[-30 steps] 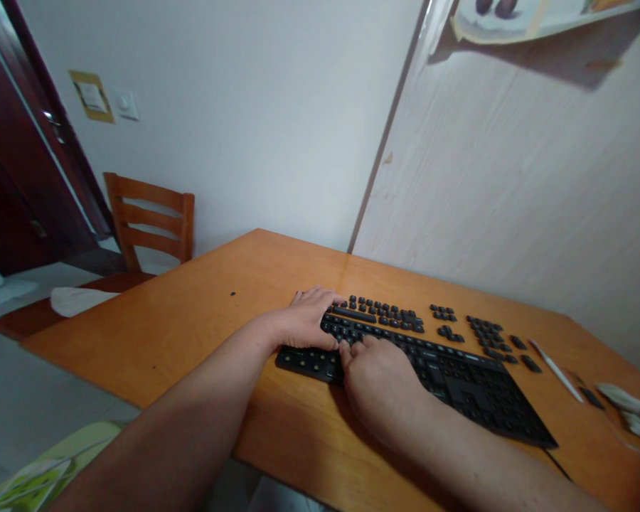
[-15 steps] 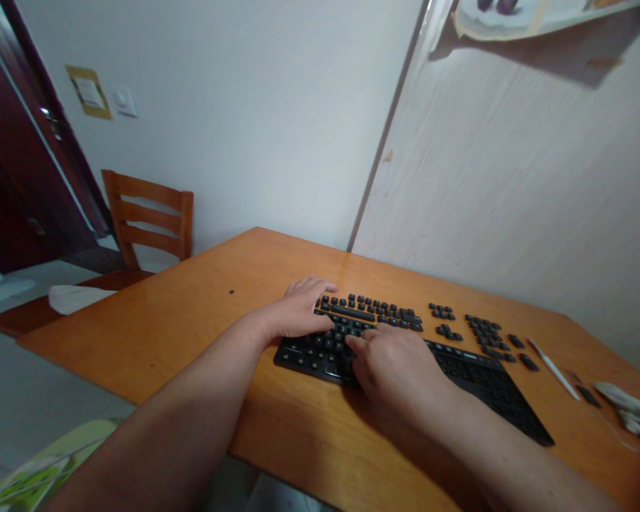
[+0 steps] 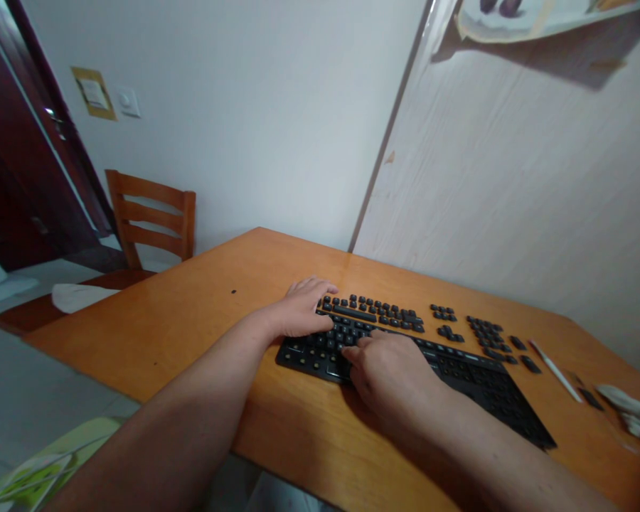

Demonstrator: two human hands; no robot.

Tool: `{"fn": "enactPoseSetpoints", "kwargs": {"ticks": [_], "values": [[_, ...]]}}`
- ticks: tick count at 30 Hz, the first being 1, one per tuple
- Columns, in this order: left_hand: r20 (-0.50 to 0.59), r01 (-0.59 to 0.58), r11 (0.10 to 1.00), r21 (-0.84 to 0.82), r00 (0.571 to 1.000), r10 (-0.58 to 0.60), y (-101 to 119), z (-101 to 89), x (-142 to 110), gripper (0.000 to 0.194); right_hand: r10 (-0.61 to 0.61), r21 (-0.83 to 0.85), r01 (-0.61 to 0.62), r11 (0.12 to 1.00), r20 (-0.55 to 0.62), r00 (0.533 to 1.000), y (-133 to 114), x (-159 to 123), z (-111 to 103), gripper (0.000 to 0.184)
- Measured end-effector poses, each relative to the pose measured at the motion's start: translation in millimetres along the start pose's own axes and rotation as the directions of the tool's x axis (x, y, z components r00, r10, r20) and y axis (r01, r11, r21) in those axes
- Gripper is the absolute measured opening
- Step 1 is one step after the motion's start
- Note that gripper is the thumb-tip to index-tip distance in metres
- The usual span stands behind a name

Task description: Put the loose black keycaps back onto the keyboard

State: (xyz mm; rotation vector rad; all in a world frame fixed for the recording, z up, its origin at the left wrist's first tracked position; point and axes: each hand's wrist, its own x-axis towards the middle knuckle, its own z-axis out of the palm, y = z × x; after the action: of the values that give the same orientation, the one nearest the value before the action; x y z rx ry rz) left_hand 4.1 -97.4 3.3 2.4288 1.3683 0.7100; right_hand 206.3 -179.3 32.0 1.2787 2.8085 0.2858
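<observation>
Keyboard (image 3: 480, 380) lies on the counter (image 3: 203, 306) under the right hand (image 3: 389, 366), whose bent fingers hide part of it; whether they grip anything, I cannot tell. The left hand (image 3: 300, 311) spreads open fingers near its far edge; beyond them lie loose keycaps (image 3: 409, 315), markings unreadable.
</observation>
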Motion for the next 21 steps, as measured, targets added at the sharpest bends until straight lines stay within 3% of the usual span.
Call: {"fn": "enactPoseSetpoints", "kwargs": {"ticks": [10, 16, 21], "values": [[-0.053, 0.003, 1.000, -0.009, 0.999, -0.003, -5.8, 2.2, 2.2, 0.057, 0.006, 0.029, -0.006, 1.000, 0.009, 1.000, 1.9, -1.0, -2.4, 0.027], [-0.210, -0.027, 0.999, -0.039, 0.978, 0.018, -18.3, 9.2, 6.7, 0.044, 0.004, 0.055, -0.006, 0.998, 0.042, 0.999, 2.2, 3.3, 0.5, 0.031], [-0.376, 0.011, 0.999, -0.040, 0.926, -0.025, -25.8, 9.5, 10.5, 0.037, -0.005, 0.104, -0.001, 0.995, 0.058, 0.998, 10.2, 4.8, 1.0, 0.035]]}}
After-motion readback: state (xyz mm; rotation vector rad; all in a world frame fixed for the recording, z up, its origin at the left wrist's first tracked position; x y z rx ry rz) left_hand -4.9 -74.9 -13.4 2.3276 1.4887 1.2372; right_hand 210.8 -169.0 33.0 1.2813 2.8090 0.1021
